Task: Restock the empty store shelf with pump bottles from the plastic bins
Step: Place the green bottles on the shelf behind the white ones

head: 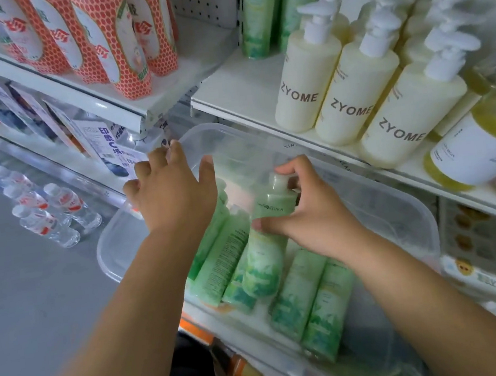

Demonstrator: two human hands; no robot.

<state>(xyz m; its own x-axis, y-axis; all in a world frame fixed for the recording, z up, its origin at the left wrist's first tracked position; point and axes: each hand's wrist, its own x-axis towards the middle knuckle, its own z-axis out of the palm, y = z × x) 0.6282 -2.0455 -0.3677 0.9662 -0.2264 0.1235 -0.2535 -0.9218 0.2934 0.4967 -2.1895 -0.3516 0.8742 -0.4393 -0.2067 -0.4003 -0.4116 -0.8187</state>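
Pinches a green bottle (270, 247) by its shoulder with the right grip (311, 214), thumb and fingers curled round it, tilted above more green bottles (310, 285) lying in the clear plastic bin (396, 201). Clasps the bin's far rim with the left grip (173, 196), thumb inside. Just above: white shelf (238, 90) bearing upright cream ZYOME pump bottles (305, 82).

Centre of the frame: a bin (402, 201), with bottles (315, 297) lying inside. Upper right, above and behind the bin: pump bottles (350, 95) in rows on a shelf (238, 87). Upper left: packs (128, 46) on another shelf (75, 90). Lower left: water bottles (52, 216) on the floor (20, 291).
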